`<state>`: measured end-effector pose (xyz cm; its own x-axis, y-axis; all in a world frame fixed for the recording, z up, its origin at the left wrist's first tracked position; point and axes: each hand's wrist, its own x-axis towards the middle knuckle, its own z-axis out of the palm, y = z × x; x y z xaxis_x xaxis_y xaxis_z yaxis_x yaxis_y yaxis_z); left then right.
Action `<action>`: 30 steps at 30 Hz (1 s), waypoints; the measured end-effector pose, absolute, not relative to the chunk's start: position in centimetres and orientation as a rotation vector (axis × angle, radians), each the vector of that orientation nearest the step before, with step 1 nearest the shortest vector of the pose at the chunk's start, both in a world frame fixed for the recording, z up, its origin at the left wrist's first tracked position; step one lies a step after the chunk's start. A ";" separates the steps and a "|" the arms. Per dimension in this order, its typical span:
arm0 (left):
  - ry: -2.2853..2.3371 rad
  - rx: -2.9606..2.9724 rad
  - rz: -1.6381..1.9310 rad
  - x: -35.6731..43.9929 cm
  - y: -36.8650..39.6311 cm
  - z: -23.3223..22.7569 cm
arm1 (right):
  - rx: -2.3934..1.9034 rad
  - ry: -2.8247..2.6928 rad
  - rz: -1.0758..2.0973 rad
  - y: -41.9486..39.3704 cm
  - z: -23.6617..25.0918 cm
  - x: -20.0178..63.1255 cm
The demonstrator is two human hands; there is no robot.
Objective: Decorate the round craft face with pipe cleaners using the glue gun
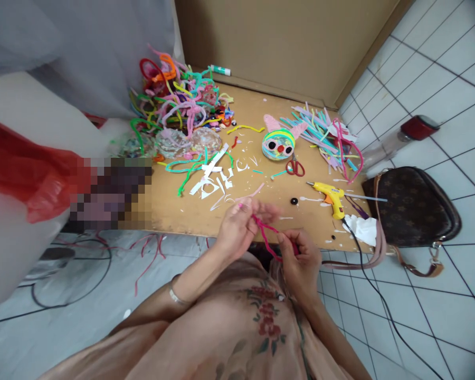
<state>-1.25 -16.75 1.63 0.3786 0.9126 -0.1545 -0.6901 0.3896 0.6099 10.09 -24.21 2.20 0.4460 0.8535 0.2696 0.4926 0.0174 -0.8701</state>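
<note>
Together, left hand (237, 224) and right hand (296, 258) raised, each grip pinching pink pipe cleaner (267, 235)

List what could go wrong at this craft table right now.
1. The yellow glue gun lies on the table near the right hand; if it is hot, a reach that way could burn.
2. Its black cord trails off the table edge across the floor and could snag, dragging the gun down.
3. Both hands, left hand too, twist the pink pipe cleaner; its wire ends might prick a finger.
</note>
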 end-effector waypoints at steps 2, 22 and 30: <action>0.518 0.504 1.079 -1.3 -16.8 1.7 | -1.612 -1.156 0.389 -24.0 2.5 9.9; 0.364 0.571 0.866 -1.4 -17.9 1.0 | -1.564 -1.163 0.555 -23.9 2.1 10.3; 0.373 0.594 0.846 -1.2 -17.7 1.2 | -1.549 -1.218 0.606 -23.7 2.3 10.5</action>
<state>-1.19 -17.67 1.18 0.6137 0.7859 -0.0752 -0.5859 0.5173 0.6238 10.53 -23.74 2.28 0.3591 0.9125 0.1959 0.3943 0.0419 -0.9180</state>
